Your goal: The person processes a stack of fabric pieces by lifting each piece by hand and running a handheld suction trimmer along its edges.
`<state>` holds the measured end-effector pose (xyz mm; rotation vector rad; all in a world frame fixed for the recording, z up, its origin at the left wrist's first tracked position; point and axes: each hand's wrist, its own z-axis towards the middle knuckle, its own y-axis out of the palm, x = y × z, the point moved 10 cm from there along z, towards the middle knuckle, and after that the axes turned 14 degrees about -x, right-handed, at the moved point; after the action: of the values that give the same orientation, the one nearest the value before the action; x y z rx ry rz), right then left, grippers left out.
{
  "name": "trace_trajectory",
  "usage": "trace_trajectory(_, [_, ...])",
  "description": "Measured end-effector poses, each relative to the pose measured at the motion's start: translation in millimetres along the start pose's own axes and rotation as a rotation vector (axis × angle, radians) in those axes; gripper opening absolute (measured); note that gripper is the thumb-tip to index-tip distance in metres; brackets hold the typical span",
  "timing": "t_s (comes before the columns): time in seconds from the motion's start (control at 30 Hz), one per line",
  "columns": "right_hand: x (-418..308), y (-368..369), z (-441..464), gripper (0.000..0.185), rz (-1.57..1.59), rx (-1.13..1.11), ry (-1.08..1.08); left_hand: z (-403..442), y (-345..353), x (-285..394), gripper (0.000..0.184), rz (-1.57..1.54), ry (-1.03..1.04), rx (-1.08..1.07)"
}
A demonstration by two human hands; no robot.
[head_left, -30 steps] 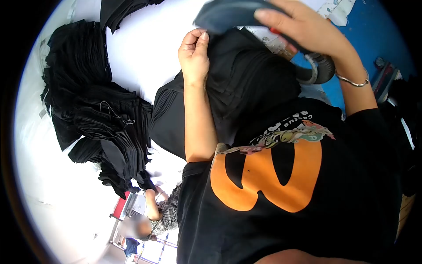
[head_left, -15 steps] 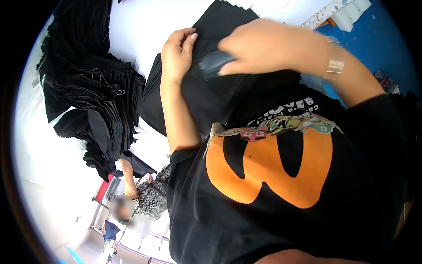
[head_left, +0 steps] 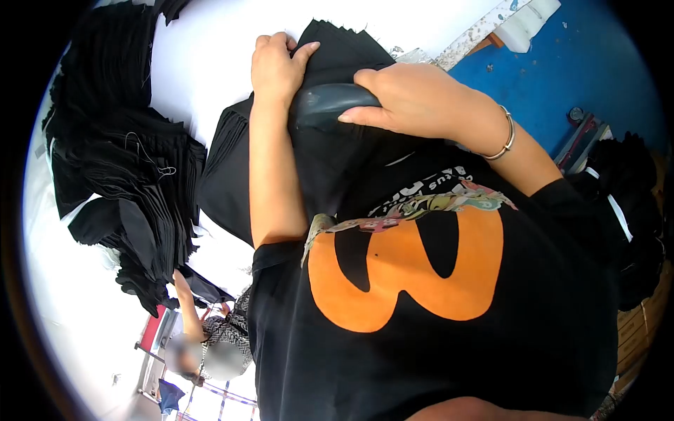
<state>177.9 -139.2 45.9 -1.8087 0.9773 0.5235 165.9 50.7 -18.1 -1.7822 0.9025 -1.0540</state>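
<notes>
A stack of black fabric pieces with jagged edges lies across the white table in front of me. At the stack's left edge, my left hand is closed, fingers curled and thumb over the cloth. My right hand grips a smooth, dark, rounded handheld tool, which sits on or just above the stack, beside my left wrist. The tool's exact kind and its underside do not show. A metal bracelet is on my right wrist.
Large piles of black fabric with loose white thread cover the left of the white table. Another person is at the lower left, one arm at the pile. Dark bundles stand at right by the blue floor.
The view has shifted, so things appear moved left. My right hand, blurred before, is now sharp, with the dark tool levelled closer to my left wrist. My left hand remains at the cloth edge.
</notes>
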Motion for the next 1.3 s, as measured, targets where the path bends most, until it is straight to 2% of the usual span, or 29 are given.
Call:
trace_trajectory(0.07, [11,-13,-10,0.056,0.000,0.076,0.054,-1,5,-6,0.037,-0.113,-0.057,-0.030])
trace_trajectory(0.1, [27,-20,-23,0.058,-0.010,0.216,0.075,-6,9,-11,0.035,-0.290,-0.071,-0.024])
trace_trajectory(0.17, [62,-31,-43,0.056,0.242,0.168,0.179,-14,20,-20,0.024,-0.561,-0.049,0.052])
trace_trajectory(0.2, [76,-33,-47,0.055,0.385,0.149,0.213,-15,21,-19,0.024,-0.563,-0.057,0.057])
trace_trajectory(0.27, [90,-37,-28,0.055,0.363,0.161,0.213,-15,35,-17,0.017,-1.063,-0.011,-0.009])
trace_trajectory(0.33, [71,-52,9,0.055,-0.006,0.359,-0.058,-15,36,-15,0.013,-1.103,-0.013,-0.053])
trace_trajectory(0.4, [69,-60,28,0.055,0.317,0.196,0.150,-16,36,-18,0.014,-1.239,-0.031,-0.074])
trace_trajectory(0.47, [67,-88,11,0.049,0.385,0.295,0.114,-17,36,-21,0.014,-1.239,-0.040,-0.075])
trace_trajectory(0.53, [74,-84,-12,0.049,0.551,0.239,0.209,-18,26,-17,0.017,-1.175,-0.001,0.043])
trace_trajectory(0.6, [91,-58,-10,0.056,0.602,0.169,0.162,-17,26,-16,0.019,-1.210,-0.020,0.038])
trace_trajectory(0.67, [86,-45,14,0.054,0.425,0.088,0.153,-17,35,-21,0.019,-1.167,-0.114,-0.029])
trace_trajectory(0.7, [57,-74,21,0.050,0.086,0.428,-0.029,-16,33,-20,0.019,-1.164,-0.110,-0.027])
trace_trajectory(0.73, [57,-81,17,0.050,0.088,0.433,-0.031,-17,33,-21,0.018,-1.188,-0.126,-0.024])
trace_trajectory(0.8, [74,-89,5,0.046,0.522,0.327,0.115,-21,33,-23,0.017,-1.238,-0.165,-0.022])
trace_trajectory(0.83, [88,-81,-4,0.050,0.579,0.424,0.119,-22,32,-24,0.017,-1.234,-0.166,-0.024])
trace_trajectory(0.87, [93,-85,-12,0.048,0.492,0.475,0.049,-22,32,-23,0.016,-1.251,-0.173,-0.039])
trace_trajectory(0.93, [82,-71,-13,0.047,0.555,0.168,0.144,-19,34,-23,0.015,-1.274,-0.173,-0.048])
trace_trajectory(0.97, [78,-65,-9,0.046,0.452,0.187,0.195,-18,36,-23,0.014,-1.257,-0.156,-0.087])
trace_trajectory(1.03, [68,-59,19,0.048,0.242,0.292,-0.009,-16,43,-22,0.013,-1.236,-0.135,-0.124])
trace_trajectory(1.07, [66,-62,25,0.048,0.192,0.380,-0.078,-14,27,-19,0.012,-1.063,-0.001,-0.007])
trace_trajectory(1.1, [72,-66,25,0.048,0.302,0.348,-0.001,-16,11,-12,0.011,-0.884,0.128,0.106])
trace_trajectory(1.13, [75,-71,21,0.048,0.411,0.315,0.077,-16,11,-13,0.011,-0.880,0.129,0.109])
trace_trajectory(1.17, [72,-82,6,0.047,0.411,0.432,0.057,-18,11,-16,0.009,-0.910,0.128,0.135])
trace_trajectory(1.2, [73,-83,-3,0.047,0.412,0.429,0.057,-21,10,-18,0.008,-0.943,0.124,0.160])
trace_trajectory(1.23, [81,-72,-7,0.047,0.500,0.312,0.097,-22,7,-16,0.008,-0.947,0.121,0.165])
trace_trajectory(1.27, [86,-62,-6,0.047,0.582,0.194,0.137,-20,15,-18,0.008,-1.031,0.031,0.080])
trace_trajectory(1.3, [74,-65,-4,0.046,0.387,0.246,0.057,-19,26,-19,0.008,-1.114,-0.060,-0.010])
